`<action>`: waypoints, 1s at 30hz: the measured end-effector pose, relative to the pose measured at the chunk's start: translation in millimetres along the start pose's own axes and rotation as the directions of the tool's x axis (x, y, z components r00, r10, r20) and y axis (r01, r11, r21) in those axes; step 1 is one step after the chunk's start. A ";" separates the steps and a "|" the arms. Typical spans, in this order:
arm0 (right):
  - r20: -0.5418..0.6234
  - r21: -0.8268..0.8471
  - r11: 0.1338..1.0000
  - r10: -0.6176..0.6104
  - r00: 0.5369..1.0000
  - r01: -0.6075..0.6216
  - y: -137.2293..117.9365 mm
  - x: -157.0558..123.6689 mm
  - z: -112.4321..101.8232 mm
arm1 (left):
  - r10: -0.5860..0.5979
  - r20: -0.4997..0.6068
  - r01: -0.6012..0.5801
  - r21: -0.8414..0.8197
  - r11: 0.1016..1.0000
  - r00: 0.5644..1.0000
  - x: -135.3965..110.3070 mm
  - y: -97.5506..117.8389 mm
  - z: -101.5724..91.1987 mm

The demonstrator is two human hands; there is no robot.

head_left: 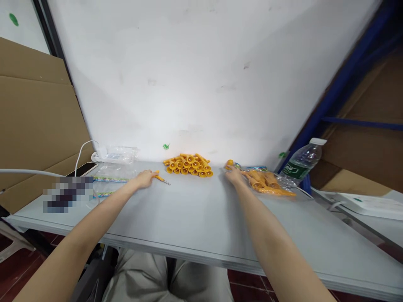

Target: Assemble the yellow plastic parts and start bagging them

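Note:
My left hand (145, 179) is closed at the left of the table, its fingertips pinching a thin yellow ribbed stick (160, 178) with a silvery twisted end. Between my hands, against the wall, lies a pile of yellow plastic horn-shaped pieces (190, 167), most with their round mouths facing me. My right hand (232, 173) has its fingers round a yellow horn-shaped piece (230, 162); the fingers partly hide it. Touching that wrist's right side, a clear plastic bag (285, 181) holds several more yellow pieces (271, 179).
Flat clear bags with a coloured strip (115, 179) lie at left, near a phone (86, 169) and a white power strip (97, 157). A water bottle (304, 161) stands at right by a blue frame (333, 90). A cardboard box (34, 121) borders the table's left side.

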State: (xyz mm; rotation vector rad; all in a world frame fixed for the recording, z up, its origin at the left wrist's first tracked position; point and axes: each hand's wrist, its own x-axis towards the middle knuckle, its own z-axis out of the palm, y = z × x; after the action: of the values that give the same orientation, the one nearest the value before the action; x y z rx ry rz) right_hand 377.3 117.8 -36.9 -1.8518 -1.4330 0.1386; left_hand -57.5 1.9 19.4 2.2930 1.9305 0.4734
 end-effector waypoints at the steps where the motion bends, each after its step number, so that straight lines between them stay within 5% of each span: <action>1: 0.018 -0.015 1.000 0.012 1.000 -0.012 0.8 4.1 1.8 | 0.028 0.042 -0.028 0.002 1.000 0.999 0.7 0.9 0.2; 7: 0.053 -0.098 0.989 0.120 0.991 -0.115 2.8 19.6 6.2 | 0.104 0.266 -0.115 0.025 0.993 0.958 5.3 12.0 -3.4; 13: 0.041 -0.076 0.988 0.140 0.989 -0.137 -6.8 12.7 8.0 | 0.120 0.318 -0.120 -0.019 0.993 0.940 5.9 14.4 -6.9; 19: -0.248 0.113 0.994 0.028 0.968 0.000 -32.5 -10.9 -0.4 | 0.163 0.138 -0.154 -0.072 0.985 0.977 10.5 3.8 -4.8; 23: -0.354 0.356 0.917 -0.046 0.934 0.180 -67.5 -20.5 -15.6 | 0.167 -0.025 -0.168 -0.166 0.972 0.986 14.9 2.8 -5.2; 26: -0.325 0.549 0.803 -0.052 0.944 0.233 -97.6 -33.6 -25.5 | 0.094 -0.115 -0.121 -0.257 0.959 0.989 16.0 9.8 -8.5; 30: -0.210 0.748 0.649 0.033 0.977 0.138 -128.0 -66.3 -30.1 | -0.037 -0.189 -0.029 -0.335 0.942 0.981 14.9 27.7 -8.3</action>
State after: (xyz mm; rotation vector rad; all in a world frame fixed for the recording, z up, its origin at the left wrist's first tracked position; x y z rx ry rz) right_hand 269.4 53.8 40.3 -1.0726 -1.0344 0.4395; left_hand -31.8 10.4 37.4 2.0877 1.7625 0.9754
